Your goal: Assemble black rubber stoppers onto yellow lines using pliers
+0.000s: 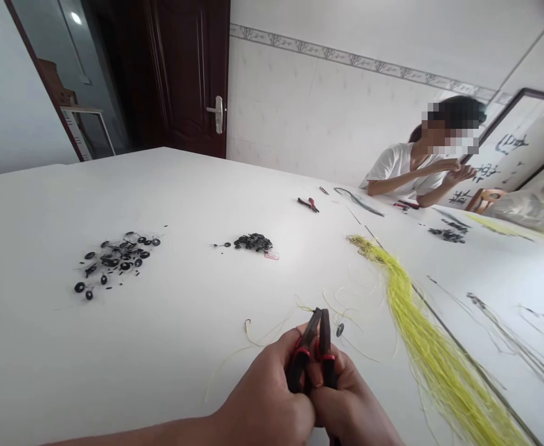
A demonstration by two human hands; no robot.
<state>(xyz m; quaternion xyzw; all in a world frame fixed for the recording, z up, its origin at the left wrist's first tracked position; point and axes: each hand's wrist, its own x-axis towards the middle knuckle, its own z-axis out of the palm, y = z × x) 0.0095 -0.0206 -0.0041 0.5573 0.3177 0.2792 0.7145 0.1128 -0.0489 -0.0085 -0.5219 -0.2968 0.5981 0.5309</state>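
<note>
Black pliers (305, 350) with red-banded handles, held upright, tips up, just above the counter (35, 347), between left hand (263, 399) and right hand (350, 402). Both hands closed around the handles and pressed together, knuckles touching. Anything at the tips too small to tell. A firm two-handed grip with the tips in clear view, well suited to close work. Just ahead of the hands, a thin yellow line (258, 347) curling over the counter, a small hook (248, 323) before the left hand, a black bead (339, 329) before the right. Farther ahead and left, a scattered heap of black rings (118, 260), then a smaller heap (253, 243). To the right of the hands, a long hank of yellow thread (432, 347) beside a thin dark rod (467, 359). Well ahead, second pliers (308, 204). Across the counter, a person in a white T-shirt (399, 170), direct view or mirror reflection impossible to tell.
</note>
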